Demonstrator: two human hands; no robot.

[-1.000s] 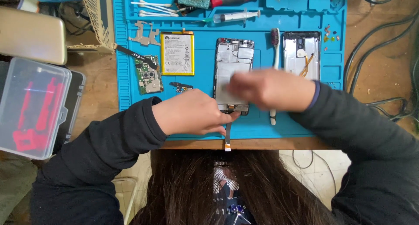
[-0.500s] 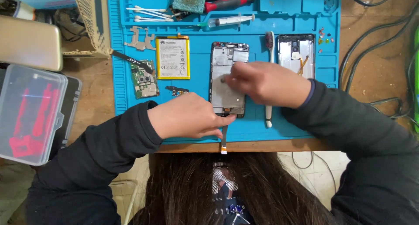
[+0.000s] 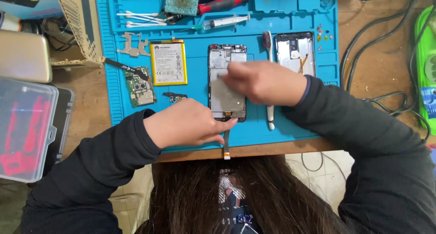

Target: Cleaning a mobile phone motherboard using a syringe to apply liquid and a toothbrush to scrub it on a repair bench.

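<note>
An opened phone frame point(image 3: 225, 57) lies face down in the middle of the blue work mat point(image 3: 290, 125). My right hand point(image 3: 265, 82) rests on its upper middle, fingers pressing on the metal plate. My left hand point(image 3: 188, 123) touches the frame's lower edge with its fingertips, beside a thin flex cable point(image 3: 226, 145) that hangs over the mat's front edge. Neither hand visibly holds a tool.
On the mat: yellow-edged battery point(image 3: 168, 62), green circuit board point(image 3: 140, 86), metal bracket point(image 3: 131, 45), small part point(image 3: 176, 97), toothbrush point(image 3: 269, 79), back cover point(image 3: 295, 52), cotton swabs point(image 3: 138, 19), syringe point(image 3: 225, 21), red screwdriver point(image 3: 222, 3), sponge point(image 3: 181, 0). Clear plastic box point(image 3: 25, 129) left; cables point(image 3: 372, 75) right.
The view has shifted, so the mat sits lower in frame. My right hand has moved up the phone frame; my left hand stays at its lower edge.
</note>
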